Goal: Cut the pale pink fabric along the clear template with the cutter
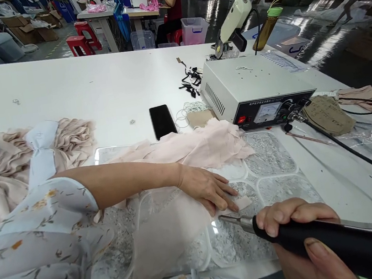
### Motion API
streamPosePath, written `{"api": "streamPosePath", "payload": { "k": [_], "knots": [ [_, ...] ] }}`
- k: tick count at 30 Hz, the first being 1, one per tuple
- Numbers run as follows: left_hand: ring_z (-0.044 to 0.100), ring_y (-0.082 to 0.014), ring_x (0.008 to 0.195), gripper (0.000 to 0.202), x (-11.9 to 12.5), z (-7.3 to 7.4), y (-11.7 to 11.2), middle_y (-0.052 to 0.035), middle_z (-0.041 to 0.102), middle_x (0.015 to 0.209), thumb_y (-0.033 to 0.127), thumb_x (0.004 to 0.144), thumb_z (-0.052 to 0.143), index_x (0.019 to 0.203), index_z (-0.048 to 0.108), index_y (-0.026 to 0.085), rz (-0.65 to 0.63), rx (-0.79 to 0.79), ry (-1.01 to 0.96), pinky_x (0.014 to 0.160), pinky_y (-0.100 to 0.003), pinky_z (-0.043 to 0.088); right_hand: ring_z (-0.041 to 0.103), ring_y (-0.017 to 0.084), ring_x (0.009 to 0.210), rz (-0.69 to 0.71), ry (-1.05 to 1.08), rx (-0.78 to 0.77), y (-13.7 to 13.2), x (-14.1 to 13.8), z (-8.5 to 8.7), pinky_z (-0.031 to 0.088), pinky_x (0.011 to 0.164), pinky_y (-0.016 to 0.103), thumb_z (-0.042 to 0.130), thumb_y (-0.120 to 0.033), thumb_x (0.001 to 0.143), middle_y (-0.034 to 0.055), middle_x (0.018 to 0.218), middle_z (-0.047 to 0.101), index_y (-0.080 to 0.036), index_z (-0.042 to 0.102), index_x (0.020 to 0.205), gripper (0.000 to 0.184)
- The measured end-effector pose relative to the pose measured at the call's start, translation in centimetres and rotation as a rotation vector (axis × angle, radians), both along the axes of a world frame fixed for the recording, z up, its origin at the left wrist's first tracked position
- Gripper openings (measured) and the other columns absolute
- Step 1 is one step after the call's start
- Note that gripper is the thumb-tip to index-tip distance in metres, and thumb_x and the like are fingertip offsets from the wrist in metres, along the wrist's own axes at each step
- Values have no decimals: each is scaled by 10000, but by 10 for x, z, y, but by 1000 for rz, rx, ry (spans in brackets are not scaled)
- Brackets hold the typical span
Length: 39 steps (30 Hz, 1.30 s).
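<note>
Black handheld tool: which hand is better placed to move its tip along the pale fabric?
Probably the right hand: it grips the tool, tip near the fabric; the left hand rests on the fabric.

Clock from left hand (205,187): 12 o'clock, low fabric pile (207,143) in way. 1 o'clock, bulky control box (256,74). 11 o'clock, flat phone (163,121); wide open table (70,82) beyond, toward 10. 3 o'clock, cord (357,151) crosses bare strip. 4 o'clock, handheld tool (338,236), tip just beside fingers (220,198).
</note>
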State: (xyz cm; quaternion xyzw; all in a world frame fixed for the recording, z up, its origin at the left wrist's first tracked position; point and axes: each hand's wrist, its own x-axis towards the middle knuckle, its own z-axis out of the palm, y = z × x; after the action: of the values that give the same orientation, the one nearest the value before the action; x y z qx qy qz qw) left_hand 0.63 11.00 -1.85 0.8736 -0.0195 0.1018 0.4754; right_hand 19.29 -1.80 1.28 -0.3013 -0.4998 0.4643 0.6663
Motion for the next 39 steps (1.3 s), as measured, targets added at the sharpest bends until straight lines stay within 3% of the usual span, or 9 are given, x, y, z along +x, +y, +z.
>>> {"api": "streamPosePath", "payload": {
  "k": [8, 15, 18, 21, 24, 26, 29, 33, 39],
  "knots": [
    [466, -155, 1315, 226, -2, -5, 1, 94, 652, 1215, 187, 834, 688, 641, 582, 239, -82, 179, 14, 1169, -256, 208, 566, 127, 572, 52, 3, 21, 1, -1, -3, 525, 574, 346, 558, -249, 828, 1, 772, 591, -193, 569, 903, 94],
    [398, -177, 1366, 155, -5, 14, -8, 53, 601, 1304, 160, 807, 718, 702, 634, 237, -16, 213, 193, 1178, -261, 220, 518, 127, 549, -72, 103, -16, -7, 19, -6, 482, 541, 347, 568, -301, 758, 0, 747, 534, -191, 579, 903, 182],
    [533, -184, 1246, 44, -10, 24, -20, -32, 636, 1252, 199, 874, 655, 836, 671, 213, 149, 408, 110, 1089, -248, 375, 487, 126, 535, -175, 169, -37, -14, 35, -11, 463, 530, 346, 561, -284, 708, -2, 731, 510, -195, 583, 883, 198],
    [641, -193, 1005, 187, -17, 25, -41, -101, 688, 1082, 237, 970, 499, 959, 670, 160, 396, 550, 105, 930, -285, 495, 475, 122, 517, -261, 207, -72, -21, 48, -15, 449, 512, 336, 552, -271, 681, -4, 715, 507, -189, 587, 839, 181],
    [626, -248, 1037, 286, -20, 14, -68, -155, 661, 1122, 272, 1001, 424, 1084, 635, 97, 489, 601, 142, 924, -371, 507, 483, 120, 489, -303, 187, -56, -26, 56, -17, 442, 481, 324, 563, -289, 674, -4, 697, 533, -184, 596, 802, 168],
    [551, -291, 1197, 342, -20, 5, -83, -176, 588, 1275, 305, 1001, 428, 1208, 579, 79, 509, 675, 164, 1028, -429, 447, 489, 120, 475, -313, 189, -29, -29, 60, -18, 440, 462, 315, 569, -293, 668, -6, 681, 550, -182, 600, 795, 172],
    [432, -301, 1329, 417, -18, -2, -98, -161, 518, 1376, 362, 1003, 417, 1261, 552, 64, 443, 748, 154, 1133, -427, 344, 497, 119, 470, -330, 219, 0, -32, 66, -17, 442, 454, 306, 563, -288, 664, -6, 677, 570, -181, 603, 797, 176],
    [430, -229, 1339, 351, -17, 5, -112, -79, 522, 1391, 341, 1022, 369, 1244, 572, 160, 274, 741, 79, 1172, -394, 290, 498, 117, 482, -378, 267, 20, -35, 69, -14, 446, 470, 308, 555, -290, 656, -7, 682, 565, -182, 603, 798, 184],
    [560, -286, 1198, 370, -33, 2, -137, -175, 580, 1286, 291, 1000, 407, 1306, 492, 102, 737, 788, 252, 964, -435, 520, 520, 117, 475, -341, 345, 40, -23, 48, -20, 444, 480, 312, 540, -261, 674, -1, 690, 577, -186, 626, 822, 187]
  ]
}}
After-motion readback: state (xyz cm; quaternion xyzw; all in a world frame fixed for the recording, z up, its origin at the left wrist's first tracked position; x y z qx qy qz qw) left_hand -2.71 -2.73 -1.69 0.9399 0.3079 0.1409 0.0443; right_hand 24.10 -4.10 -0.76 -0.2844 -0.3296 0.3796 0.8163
